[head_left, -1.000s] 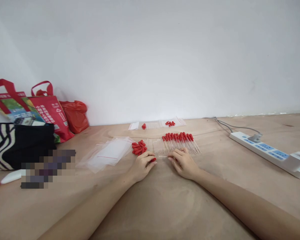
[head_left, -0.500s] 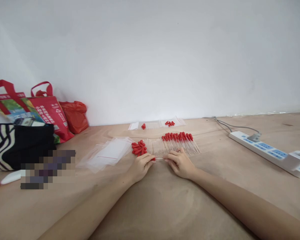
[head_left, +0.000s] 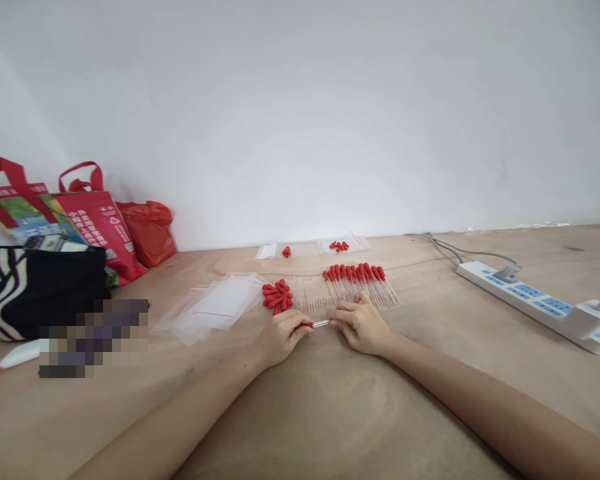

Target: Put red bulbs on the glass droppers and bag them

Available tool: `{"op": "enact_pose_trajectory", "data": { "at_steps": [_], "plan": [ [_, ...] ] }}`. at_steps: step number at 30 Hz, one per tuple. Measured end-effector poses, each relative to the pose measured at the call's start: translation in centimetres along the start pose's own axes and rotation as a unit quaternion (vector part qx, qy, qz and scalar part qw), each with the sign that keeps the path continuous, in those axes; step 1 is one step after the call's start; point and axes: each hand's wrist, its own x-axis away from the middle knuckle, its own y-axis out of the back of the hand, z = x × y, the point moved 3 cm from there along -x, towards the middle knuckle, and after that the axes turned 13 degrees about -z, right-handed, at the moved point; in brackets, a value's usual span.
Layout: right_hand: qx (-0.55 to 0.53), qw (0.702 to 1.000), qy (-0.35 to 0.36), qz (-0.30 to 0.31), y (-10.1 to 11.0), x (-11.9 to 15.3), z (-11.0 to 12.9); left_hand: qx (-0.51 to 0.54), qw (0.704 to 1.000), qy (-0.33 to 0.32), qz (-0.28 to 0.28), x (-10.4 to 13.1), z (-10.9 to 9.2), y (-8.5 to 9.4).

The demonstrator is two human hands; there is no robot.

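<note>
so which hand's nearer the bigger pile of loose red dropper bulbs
Left. The left hand is just in front of that bulb pile; the right hand is farther off, to its right.

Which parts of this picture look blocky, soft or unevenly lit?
Head view: mosaic squares cover something at the left; head view: the bare sticks look slightly soft; head view: the wall is brighter low in the middle than along the top.

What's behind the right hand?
A row of red-topped tubes, the red tops in view. The right hand hides some lower ends; anything under its palm can't be seen.
</note>
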Motion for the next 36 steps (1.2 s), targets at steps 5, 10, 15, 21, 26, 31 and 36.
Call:
{"op": "enact_pose_trajectory", "data": {
  "at_steps": [5,10,15,21,26,31,36],
  "plan": [
    [0.022,1.000,0.011,-0.005,0.2,-0.1,0.7,-0.040,0.999,-0.017,-0.010,-0.1,-0.3,0.1],
    [0.039,0.998,0.039,-0.001,0.0,-0.1,1.0,-0.090,0.994,-0.061,0.000,-0.2,-0.7,-0.1],
    [0.045,0.998,0.048,0.000,-0.3,0.0,1.3,-0.111,0.989,-0.095,0.011,-0.2,-1.0,-0.4],
    [0.060,0.998,0.030,0.018,-0.4,-0.6,1.6,-0.087,0.995,-0.041,0.006,-0.4,-0.7,-0.3],
    [0.113,0.992,0.047,0.000,0.3,-1.2,1.2,-0.102,0.994,-0.010,-0.036,-0.5,0.0,0.2],
    [0.161,0.981,-0.101,-0.044,0.7,-2.4,-1.5,-0.192,0.972,0.060,-0.118,-0.6,1.6,1.1],
    [0.160,0.936,-0.310,-0.053,-1.1,-4.6,-4.2,-0.255,0.949,0.112,-0.150,-0.7,2.7,1.8]
  ]
}}
